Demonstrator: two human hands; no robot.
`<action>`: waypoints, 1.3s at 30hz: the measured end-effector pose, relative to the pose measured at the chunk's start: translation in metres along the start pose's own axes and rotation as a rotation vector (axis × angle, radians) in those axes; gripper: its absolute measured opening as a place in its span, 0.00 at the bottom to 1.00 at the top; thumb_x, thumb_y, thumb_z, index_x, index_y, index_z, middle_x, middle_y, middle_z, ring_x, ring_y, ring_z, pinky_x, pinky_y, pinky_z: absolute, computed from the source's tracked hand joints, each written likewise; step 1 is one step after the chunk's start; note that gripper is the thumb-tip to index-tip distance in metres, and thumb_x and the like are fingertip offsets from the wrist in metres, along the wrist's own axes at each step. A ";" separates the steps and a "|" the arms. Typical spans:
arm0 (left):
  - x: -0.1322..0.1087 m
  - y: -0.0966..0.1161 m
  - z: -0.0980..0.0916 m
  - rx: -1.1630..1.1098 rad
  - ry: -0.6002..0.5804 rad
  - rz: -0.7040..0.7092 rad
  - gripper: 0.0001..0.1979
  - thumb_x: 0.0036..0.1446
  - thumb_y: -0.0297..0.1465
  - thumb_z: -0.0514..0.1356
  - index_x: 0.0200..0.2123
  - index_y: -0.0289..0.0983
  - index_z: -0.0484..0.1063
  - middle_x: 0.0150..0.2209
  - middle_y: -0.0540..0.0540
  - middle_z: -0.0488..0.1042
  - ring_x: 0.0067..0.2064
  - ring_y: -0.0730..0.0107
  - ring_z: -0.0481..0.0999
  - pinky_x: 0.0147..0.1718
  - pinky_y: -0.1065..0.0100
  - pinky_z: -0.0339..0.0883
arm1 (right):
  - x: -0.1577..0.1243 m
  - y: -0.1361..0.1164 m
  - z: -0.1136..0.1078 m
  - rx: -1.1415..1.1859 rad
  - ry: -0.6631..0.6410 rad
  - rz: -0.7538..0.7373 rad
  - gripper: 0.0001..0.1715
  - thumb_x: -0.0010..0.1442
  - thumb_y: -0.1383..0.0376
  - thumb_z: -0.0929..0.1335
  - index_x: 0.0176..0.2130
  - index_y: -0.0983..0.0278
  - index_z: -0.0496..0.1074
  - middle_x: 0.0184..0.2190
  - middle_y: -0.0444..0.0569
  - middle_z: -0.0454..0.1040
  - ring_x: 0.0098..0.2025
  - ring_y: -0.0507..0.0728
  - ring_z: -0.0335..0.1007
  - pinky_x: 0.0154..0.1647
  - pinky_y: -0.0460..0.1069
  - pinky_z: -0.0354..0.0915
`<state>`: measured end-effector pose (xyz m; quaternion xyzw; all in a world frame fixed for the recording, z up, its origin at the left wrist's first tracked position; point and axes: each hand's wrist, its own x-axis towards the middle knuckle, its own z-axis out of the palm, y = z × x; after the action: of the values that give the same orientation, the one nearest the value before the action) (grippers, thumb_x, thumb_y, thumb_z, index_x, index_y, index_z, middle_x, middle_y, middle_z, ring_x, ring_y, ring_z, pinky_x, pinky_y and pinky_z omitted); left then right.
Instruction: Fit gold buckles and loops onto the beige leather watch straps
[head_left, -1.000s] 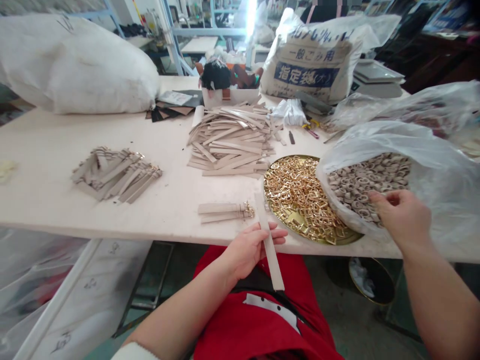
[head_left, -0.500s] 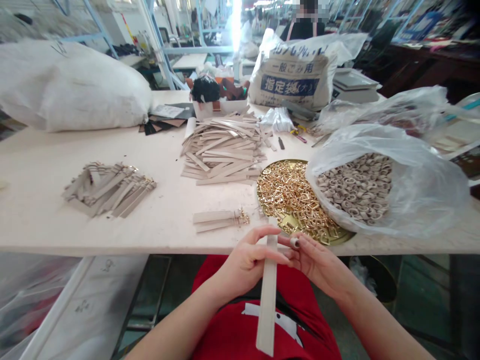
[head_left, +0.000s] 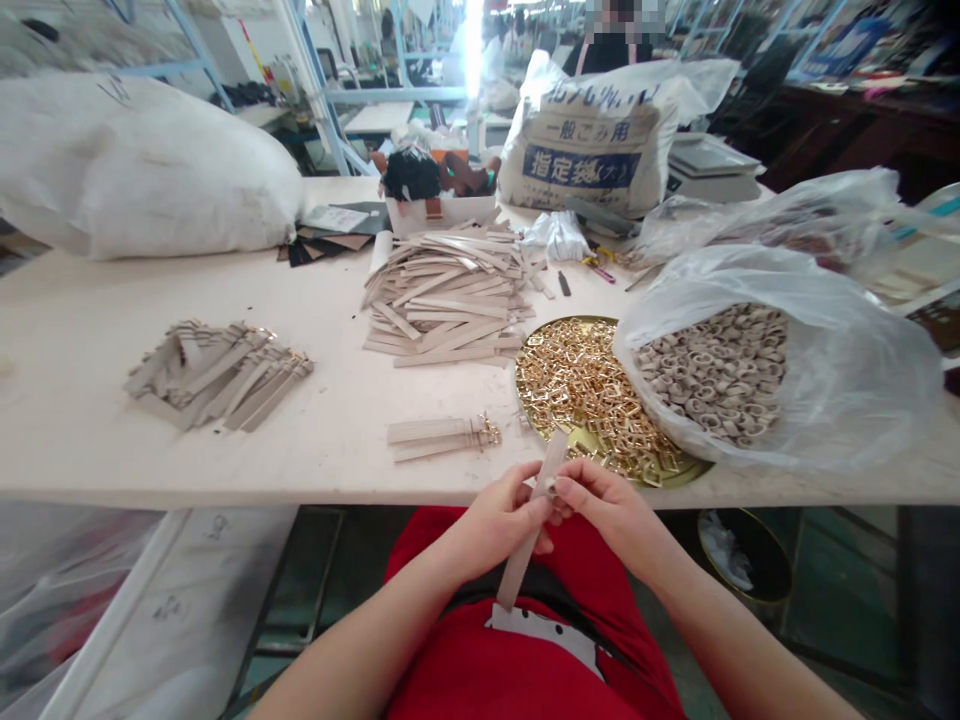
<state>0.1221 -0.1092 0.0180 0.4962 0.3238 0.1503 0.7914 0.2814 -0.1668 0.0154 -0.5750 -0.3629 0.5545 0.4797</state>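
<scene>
My left hand [head_left: 499, 520] is closed around a flat beige strap [head_left: 517, 572], which slants from above my fingers down toward my lap. Pinched in my right hand [head_left: 607, 505] is a small beige loop [head_left: 552, 487], held right against the strap; whether the strap passes through it I cannot tell. Just past my hands lies a round gold tray [head_left: 694, 472] heaped with gold buckles [head_left: 577, 370]. A clear plastic bag [head_left: 847, 370] full of beige loops [head_left: 712, 375] overlaps its right side. Left of the tray, a few straps with gold buckles [head_left: 439, 437] lie side by side.
A big pile of loose straps [head_left: 450, 295] covers the table's middle. Buckled straps [head_left: 221, 375] are stacked at left. Behind stand a white sack [head_left: 142, 170], a printed bag [head_left: 585, 150] and a box [head_left: 442, 210]. A person [head_left: 616, 45] is in the background.
My right hand has come left and brought the loop against the strap. The strap has risen and tilted, and my left fingers have closed around it.
</scene>
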 end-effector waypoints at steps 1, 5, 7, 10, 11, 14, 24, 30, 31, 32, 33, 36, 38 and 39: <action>0.002 0.000 0.001 -0.018 -0.010 -0.021 0.20 0.54 0.36 0.55 0.49 0.34 0.61 0.28 0.49 0.70 0.21 0.79 0.68 0.21 0.76 0.60 | 0.000 0.000 -0.002 -0.001 0.022 -0.007 0.13 0.51 0.55 0.69 0.28 0.62 0.69 0.23 0.41 0.68 0.27 0.51 0.63 0.32 0.47 0.60; 0.006 0.002 0.001 -0.166 0.009 -0.089 0.08 0.52 0.33 0.54 0.34 0.34 0.63 0.22 0.53 0.66 0.16 0.83 0.61 0.15 0.79 0.51 | 0.004 0.004 -0.013 0.158 0.165 0.025 0.12 0.49 0.57 0.71 0.31 0.61 0.70 0.21 0.39 0.66 0.24 0.49 0.60 0.29 0.46 0.59; 0.006 0.003 0.000 -0.211 -0.002 -0.119 0.07 0.51 0.32 0.54 0.33 0.35 0.62 0.21 0.53 0.66 0.15 0.83 0.60 0.14 0.78 0.49 | 0.006 0.008 -0.016 0.290 0.171 0.072 0.11 0.47 0.58 0.72 0.31 0.60 0.70 0.21 0.39 0.67 0.23 0.49 0.60 0.26 0.45 0.59; 0.006 0.003 -0.001 -0.200 -0.002 -0.133 0.09 0.51 0.33 0.54 0.34 0.35 0.63 0.20 0.54 0.65 0.15 0.83 0.59 0.14 0.78 0.48 | 0.009 0.014 -0.016 0.399 0.175 0.103 0.11 0.45 0.59 0.73 0.30 0.60 0.71 0.25 0.42 0.70 0.25 0.50 0.63 0.27 0.46 0.62; 0.006 0.003 -0.001 -0.180 0.004 -0.129 0.09 0.51 0.34 0.54 0.35 0.35 0.63 0.20 0.54 0.65 0.15 0.84 0.59 0.14 0.78 0.47 | 0.010 0.015 -0.015 0.413 0.182 0.106 0.11 0.45 0.59 0.73 0.30 0.60 0.71 0.26 0.42 0.71 0.26 0.50 0.64 0.27 0.47 0.63; 0.005 0.001 -0.001 -0.053 0.029 -0.097 0.11 0.54 0.37 0.52 0.34 0.35 0.63 0.19 0.55 0.64 0.15 0.83 0.58 0.15 0.78 0.48 | 0.013 0.016 -0.012 0.455 0.192 0.117 0.10 0.46 0.59 0.73 0.29 0.61 0.71 0.26 0.43 0.72 0.24 0.49 0.64 0.28 0.47 0.64; 0.005 -0.001 -0.004 0.679 0.198 0.130 0.12 0.55 0.30 0.50 0.39 0.38 0.71 0.25 0.48 0.71 0.27 0.69 0.68 0.28 0.72 0.56 | 0.015 0.021 -0.015 0.201 0.120 -0.023 0.12 0.53 0.56 0.67 0.31 0.62 0.69 0.24 0.43 0.70 0.24 0.50 0.62 0.27 0.46 0.60; 0.005 -0.002 -0.002 0.761 0.151 0.106 0.13 0.58 0.35 0.47 0.29 0.38 0.68 0.22 0.48 0.70 0.24 0.70 0.67 0.25 0.72 0.55 | 0.019 0.024 -0.016 0.248 0.204 0.039 0.14 0.47 0.56 0.71 0.26 0.62 0.68 0.19 0.39 0.67 0.20 0.48 0.58 0.22 0.44 0.57; 0.005 -0.002 -0.001 0.716 0.133 0.076 0.15 0.58 0.37 0.46 0.27 0.37 0.67 0.20 0.49 0.68 0.22 0.71 0.66 0.23 0.73 0.55 | 0.019 0.023 -0.014 0.317 0.211 0.054 0.13 0.46 0.57 0.72 0.27 0.62 0.69 0.20 0.39 0.68 0.21 0.48 0.60 0.25 0.45 0.60; 0.006 -0.003 -0.001 0.662 0.121 0.048 0.16 0.58 0.38 0.45 0.27 0.37 0.66 0.19 0.50 0.67 0.20 0.73 0.65 0.22 0.73 0.54 | 0.019 0.023 -0.013 0.382 0.216 0.065 0.13 0.44 0.58 0.73 0.28 0.61 0.69 0.21 0.39 0.69 0.23 0.48 0.62 0.27 0.45 0.62; 0.007 -0.004 0.000 0.607 0.110 0.021 0.16 0.59 0.38 0.44 0.27 0.37 0.65 0.18 0.51 0.65 0.19 0.74 0.63 0.20 0.74 0.54 | 0.019 0.022 -0.010 0.434 0.219 0.071 0.14 0.43 0.59 0.74 0.29 0.61 0.70 0.23 0.39 0.70 0.24 0.48 0.64 0.30 0.45 0.63; 0.008 -0.006 0.000 0.484 0.097 -0.047 0.16 0.58 0.39 0.43 0.30 0.36 0.65 0.16 0.54 0.62 0.16 0.76 0.59 0.17 0.75 0.52 | 0.017 0.023 -0.005 0.471 0.222 0.036 0.14 0.43 0.59 0.74 0.31 0.60 0.70 0.28 0.41 0.73 0.28 0.49 0.67 0.34 0.47 0.65; 0.008 -0.006 -0.001 0.479 0.102 -0.080 0.16 0.58 0.39 0.44 0.30 0.36 0.64 0.15 0.55 0.60 0.15 0.76 0.57 0.16 0.75 0.51 | 0.016 0.026 -0.004 0.375 0.252 -0.030 0.13 0.46 0.58 0.73 0.30 0.61 0.70 0.30 0.43 0.74 0.28 0.50 0.67 0.34 0.47 0.64; 0.008 -0.006 -0.001 0.508 0.106 -0.082 0.16 0.57 0.39 0.44 0.29 0.36 0.64 0.15 0.55 0.60 0.15 0.76 0.58 0.16 0.75 0.51 | 0.015 0.027 -0.003 0.294 0.272 -0.066 0.12 0.47 0.57 0.72 0.29 0.62 0.70 0.30 0.44 0.74 0.28 0.50 0.66 0.34 0.47 0.64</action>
<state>0.1266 -0.1069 0.0097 0.6569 0.4120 0.0579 0.6288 0.2834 -0.1600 -0.0149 -0.5562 -0.2285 0.5026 0.6212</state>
